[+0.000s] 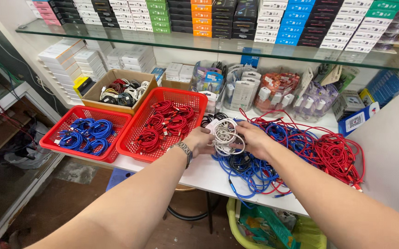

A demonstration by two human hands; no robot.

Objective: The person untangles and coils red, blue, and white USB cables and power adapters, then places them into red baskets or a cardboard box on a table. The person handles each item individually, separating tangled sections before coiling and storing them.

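My left hand (199, 139) and my right hand (254, 138) both grip a coiled white cable (224, 134) over the white table (199, 173). A metal watch (183, 150) sits on my left wrist. Beneath and right of the coil lies a tangled pile of blue cables (254, 168), black cables (238, 161) and red cables (335, 154). Just left of my left hand stands a red basket (137, 150) filled with coiled red cables (165, 122).
A second red basket (59, 146) with coiled blue cables (86, 135) is at far left. A cardboard box (99, 87) behind holds black and white cables. Clear tubs of packaged chargers (275, 90) line the back. A glass shelf (218, 46) above carries stacked boxes. A yellow bin (236, 228) stands under the table.
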